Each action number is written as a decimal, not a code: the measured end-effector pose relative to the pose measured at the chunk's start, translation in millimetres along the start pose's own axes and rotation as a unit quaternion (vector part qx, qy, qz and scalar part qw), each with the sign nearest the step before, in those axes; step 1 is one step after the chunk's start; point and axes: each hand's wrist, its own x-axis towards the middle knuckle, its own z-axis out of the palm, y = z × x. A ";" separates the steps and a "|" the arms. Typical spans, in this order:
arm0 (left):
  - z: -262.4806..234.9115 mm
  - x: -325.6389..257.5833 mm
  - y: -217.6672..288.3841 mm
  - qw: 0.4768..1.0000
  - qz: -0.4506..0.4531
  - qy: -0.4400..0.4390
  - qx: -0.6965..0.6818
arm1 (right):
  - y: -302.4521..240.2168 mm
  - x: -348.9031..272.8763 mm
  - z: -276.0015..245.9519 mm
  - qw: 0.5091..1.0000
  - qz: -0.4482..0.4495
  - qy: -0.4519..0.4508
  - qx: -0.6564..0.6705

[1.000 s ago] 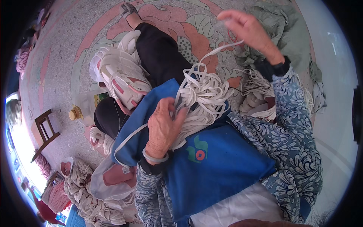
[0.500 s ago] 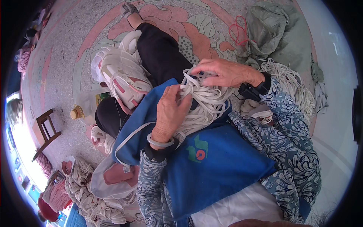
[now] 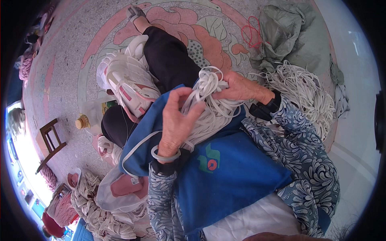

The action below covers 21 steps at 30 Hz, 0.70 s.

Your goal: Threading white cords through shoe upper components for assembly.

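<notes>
A thick bundle of white shoelaces (image 3: 215, 116) lies across the blue apron (image 3: 241, 172) on my lap. My right hand (image 3: 239, 87) is closed on the upper end of the bundle, where the laces gather in loops; some fingertips are hidden behind them. At the bundle's left side is my left hand (image 3: 177, 118), its thumb and forefinger spread apart and a loose lace close to them. A bracelet (image 3: 165, 156) circles the left wrist. One lace (image 3: 138, 144) trails off over the apron to the left.
White and pink sneakers (image 3: 130, 82) rest by my leg. Another heap of laces (image 3: 299, 94) lies at the right, below a grey-green sack (image 3: 297, 36). At left are a plastic bottle (image 3: 90, 120), a wooden stool (image 3: 50, 140) and piled shoe parts (image 3: 94, 205).
My right hand has closed on the laces' upper end, and the loops there now stand bunched up. My left hand has turned slightly, its thumb and forefinger still spread.
</notes>
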 end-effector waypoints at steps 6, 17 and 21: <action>25.6 12.9 -5.4 0.945 0.212 -0.018 0.250 | -15.3 -9.9 -4.9 0.998 -0.026 -0.039 -0.044; 40.0 25.1 -9.1 0.930 0.179 -0.003 0.322 | 21.3 -43.9 -80.2 0.916 0.027 -0.002 -0.401; 48.3 20.2 -22.5 0.895 0.225 0.004 0.385 | 50.9 -50.6 -95.6 0.845 -0.036 0.070 -0.529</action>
